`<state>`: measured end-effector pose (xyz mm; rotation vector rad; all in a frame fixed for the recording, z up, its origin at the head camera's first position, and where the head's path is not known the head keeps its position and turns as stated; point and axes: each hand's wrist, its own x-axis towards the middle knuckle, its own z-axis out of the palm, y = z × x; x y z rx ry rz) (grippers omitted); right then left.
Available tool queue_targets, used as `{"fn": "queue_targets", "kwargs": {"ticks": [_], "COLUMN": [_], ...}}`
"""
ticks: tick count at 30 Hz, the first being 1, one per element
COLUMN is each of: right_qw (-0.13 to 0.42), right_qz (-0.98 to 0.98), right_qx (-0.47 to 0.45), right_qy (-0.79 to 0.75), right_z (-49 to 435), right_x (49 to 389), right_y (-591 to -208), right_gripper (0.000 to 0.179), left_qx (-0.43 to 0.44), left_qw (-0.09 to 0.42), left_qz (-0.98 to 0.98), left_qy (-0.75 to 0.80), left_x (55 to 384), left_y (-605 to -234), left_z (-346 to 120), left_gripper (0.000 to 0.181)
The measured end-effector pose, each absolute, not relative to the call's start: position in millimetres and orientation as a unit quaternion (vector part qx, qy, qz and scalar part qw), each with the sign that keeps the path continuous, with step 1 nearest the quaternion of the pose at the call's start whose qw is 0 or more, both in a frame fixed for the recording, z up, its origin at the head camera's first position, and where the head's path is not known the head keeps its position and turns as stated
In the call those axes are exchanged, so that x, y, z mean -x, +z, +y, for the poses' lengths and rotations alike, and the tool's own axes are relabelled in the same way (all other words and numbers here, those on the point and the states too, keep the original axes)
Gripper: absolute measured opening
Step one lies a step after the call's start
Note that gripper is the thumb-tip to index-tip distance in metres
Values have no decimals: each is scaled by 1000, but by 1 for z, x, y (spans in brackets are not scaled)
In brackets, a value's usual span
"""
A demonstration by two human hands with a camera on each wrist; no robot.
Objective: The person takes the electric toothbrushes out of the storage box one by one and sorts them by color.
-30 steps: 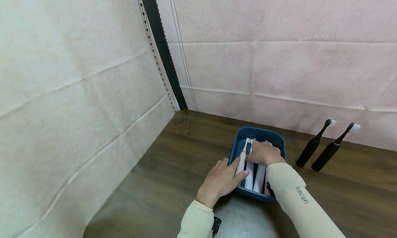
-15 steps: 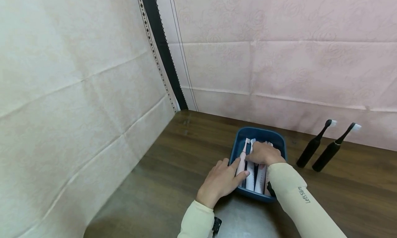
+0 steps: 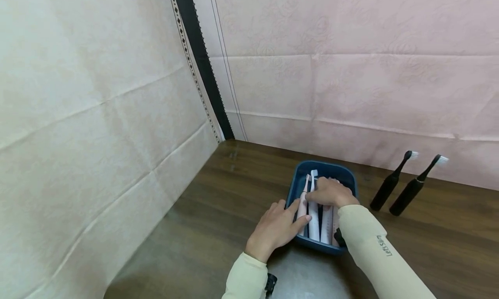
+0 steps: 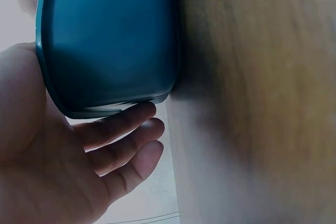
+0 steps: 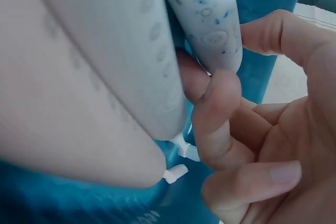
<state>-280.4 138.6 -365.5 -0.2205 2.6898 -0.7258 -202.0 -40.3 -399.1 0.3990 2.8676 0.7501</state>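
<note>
In the head view a blue plastic bin (image 3: 328,164) holds several electric toothbrushes lying side by side. My left hand (image 3: 274,229) holds the bin's left wall. Its thumb reaches over the rim, and in the left wrist view its fingers (image 4: 126,129) lie bent along the outside. My right hand (image 3: 331,191) is inside the bin and pinches a white electric toothbrush (image 3: 313,221) by its handle, near the neck. A pink electric toothbrush (image 3: 302,210) lies left of it, and another pale one (image 3: 326,225) to its right. In the right wrist view blue specks show on the pinched handle (image 5: 212,24).
Two black electric toothbrushes (image 3: 390,186) (image 3: 412,190) stand on the wooden table (image 3: 187,234) right of the bin. A pale cloth wall (image 3: 351,91) rises behind the table, and another (image 3: 97,151) runs along its left side.
The white toothbrush has come up slightly, and more of its brush head and neck shows. The right hand has shifted slightly with it; the left hand stays at the bin.
</note>
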Motion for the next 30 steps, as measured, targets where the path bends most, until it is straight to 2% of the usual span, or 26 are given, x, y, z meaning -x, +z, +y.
{"fn": "queue_targets", "kwargs": {"ticks": [8, 24, 30], "right_qw": [144, -16, -44], "right_qz": [942, 947, 940], "right_qx": [90, 103, 109], "right_qy": [-288, -303, -319], "right_z": [139, 139, 139], "right_x": [274, 270, 266], "right_y": [-354, -327, -318], "right_gripper": [29, 36, 33], "left_qx": [-146, -140, -144], "left_qw": [74, 71, 63], "left_qz": [956, 954, 952], "left_qy": [245, 255, 262], "left_x": [202, 210, 214], "left_y": [-397, -401, -402], "left_z": [-41, -51, -57], "left_gripper": [67, 68, 68]}}
